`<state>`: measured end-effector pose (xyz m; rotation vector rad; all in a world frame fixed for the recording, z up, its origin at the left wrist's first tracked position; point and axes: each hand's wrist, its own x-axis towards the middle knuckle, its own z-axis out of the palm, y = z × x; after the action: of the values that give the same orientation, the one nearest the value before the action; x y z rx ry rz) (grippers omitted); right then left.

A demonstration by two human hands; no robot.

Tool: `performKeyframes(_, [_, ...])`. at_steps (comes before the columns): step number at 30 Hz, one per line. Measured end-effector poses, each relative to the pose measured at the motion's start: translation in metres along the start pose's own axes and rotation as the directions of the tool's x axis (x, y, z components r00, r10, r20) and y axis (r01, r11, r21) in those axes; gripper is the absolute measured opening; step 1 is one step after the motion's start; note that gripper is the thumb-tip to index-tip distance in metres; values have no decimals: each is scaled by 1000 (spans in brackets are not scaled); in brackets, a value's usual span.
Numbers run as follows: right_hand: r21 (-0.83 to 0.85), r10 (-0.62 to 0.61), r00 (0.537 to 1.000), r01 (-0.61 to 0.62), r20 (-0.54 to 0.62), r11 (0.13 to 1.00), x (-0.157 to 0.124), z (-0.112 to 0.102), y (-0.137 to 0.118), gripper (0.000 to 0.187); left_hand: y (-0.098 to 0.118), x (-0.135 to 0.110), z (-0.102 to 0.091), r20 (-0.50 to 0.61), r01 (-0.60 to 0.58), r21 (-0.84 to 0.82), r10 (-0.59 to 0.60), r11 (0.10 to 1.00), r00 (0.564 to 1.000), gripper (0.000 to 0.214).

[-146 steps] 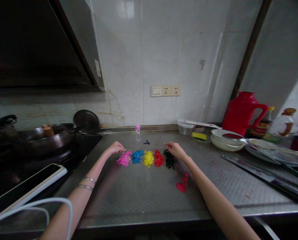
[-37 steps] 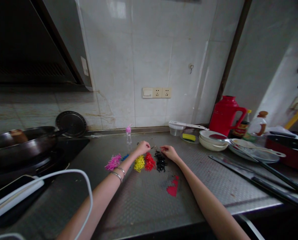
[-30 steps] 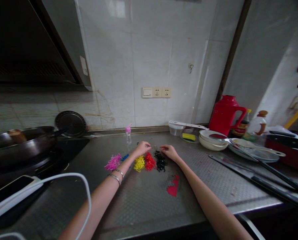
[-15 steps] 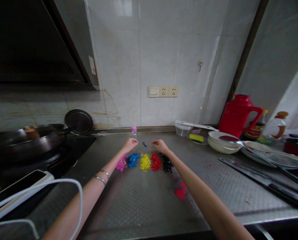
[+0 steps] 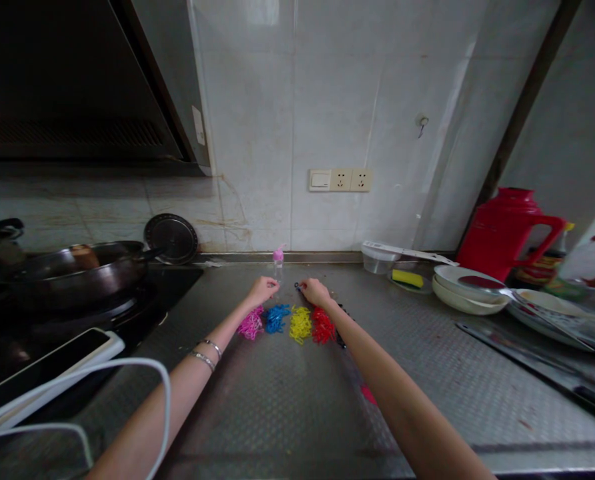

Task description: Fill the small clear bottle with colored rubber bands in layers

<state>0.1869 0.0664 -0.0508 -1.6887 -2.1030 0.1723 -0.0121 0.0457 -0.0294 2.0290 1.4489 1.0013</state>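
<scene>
My left hand (image 5: 264, 289) is closed in a pinch behind the pink pile; anything between its fingertips is too small to make out. Just behind it stands a small clear bottle with a pink top (image 5: 278, 257). The fingertips of my right hand (image 5: 314, 291) are closed on a small dark blue piece with a looped end (image 5: 297, 286). In front of the hands lie piles of small rubber-band-like strips: pink (image 5: 250, 325), blue (image 5: 277, 319), yellow (image 5: 300, 325), red (image 5: 323, 325) and black (image 5: 341, 340). My right forearm partly hides the black pile.
A red-pink flat piece (image 5: 368, 394) shows beside my right forearm. On the right are stacked bowls (image 5: 464, 301), a red thermos jug (image 5: 502, 233), a yellow sponge (image 5: 407, 279) and a long knife (image 5: 522, 360). At left are a pan (image 5: 84, 280) and a white cable (image 5: 152, 363).
My right hand has moved left to the small dark blue piece, which lay apart from it before. My left hand stays in about the same place. The view has shifted slightly left.
</scene>
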Motion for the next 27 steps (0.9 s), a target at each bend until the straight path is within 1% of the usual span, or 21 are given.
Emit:
performKeyframes(3, [22, -17, 1000, 17, -19, 1000, 0, 1, 2, 30, -4, 2, 2, 17, -8, -20, 9, 1000, 1000, 25])
performKeyframes(5, [69, -29, 999, 31, -37, 997, 1, 1, 6, 30, -5, 4, 3, 27, -11, -22, 11, 1000, 1000, 25])
performKeyframes(9, [223, -38, 995, 59, -96, 973, 2, 3, 15, 28, -3, 6, 8, 40, -17, -35, 18, 999, 999, 25])
performKeyframes(14, [410, 13, 988, 52, -153, 911, 1, 1, 28, 26, 7, 7, 19, 68, 13, -51, -9, 999, 998, 25])
performKeyframes(17, [486, 34, 989, 40, -143, 873, -2, -4, 32, 28, 16, 8, 27, 73, 5, -62, 0, 998, 997, 27])
performKeyframes(20, [538, 22, 993, 45, -116, 842, -4, -9, 32, 30, 25, 10, 38, 115, 24, -93, -13, 995, 993, 35])
performKeyframes(24, [568, -45, 996, 79, -73, 819, -5, -13, 27, 32, 31, 16, 54, 187, 49, -179, -15, 983, 982, 44])
performKeyframes(27, [560, -94, 994, 107, -51, 821, -7, -14, 22, 31, 31, 21, 62, 203, 20, -183, 17, 983, 979, 40])
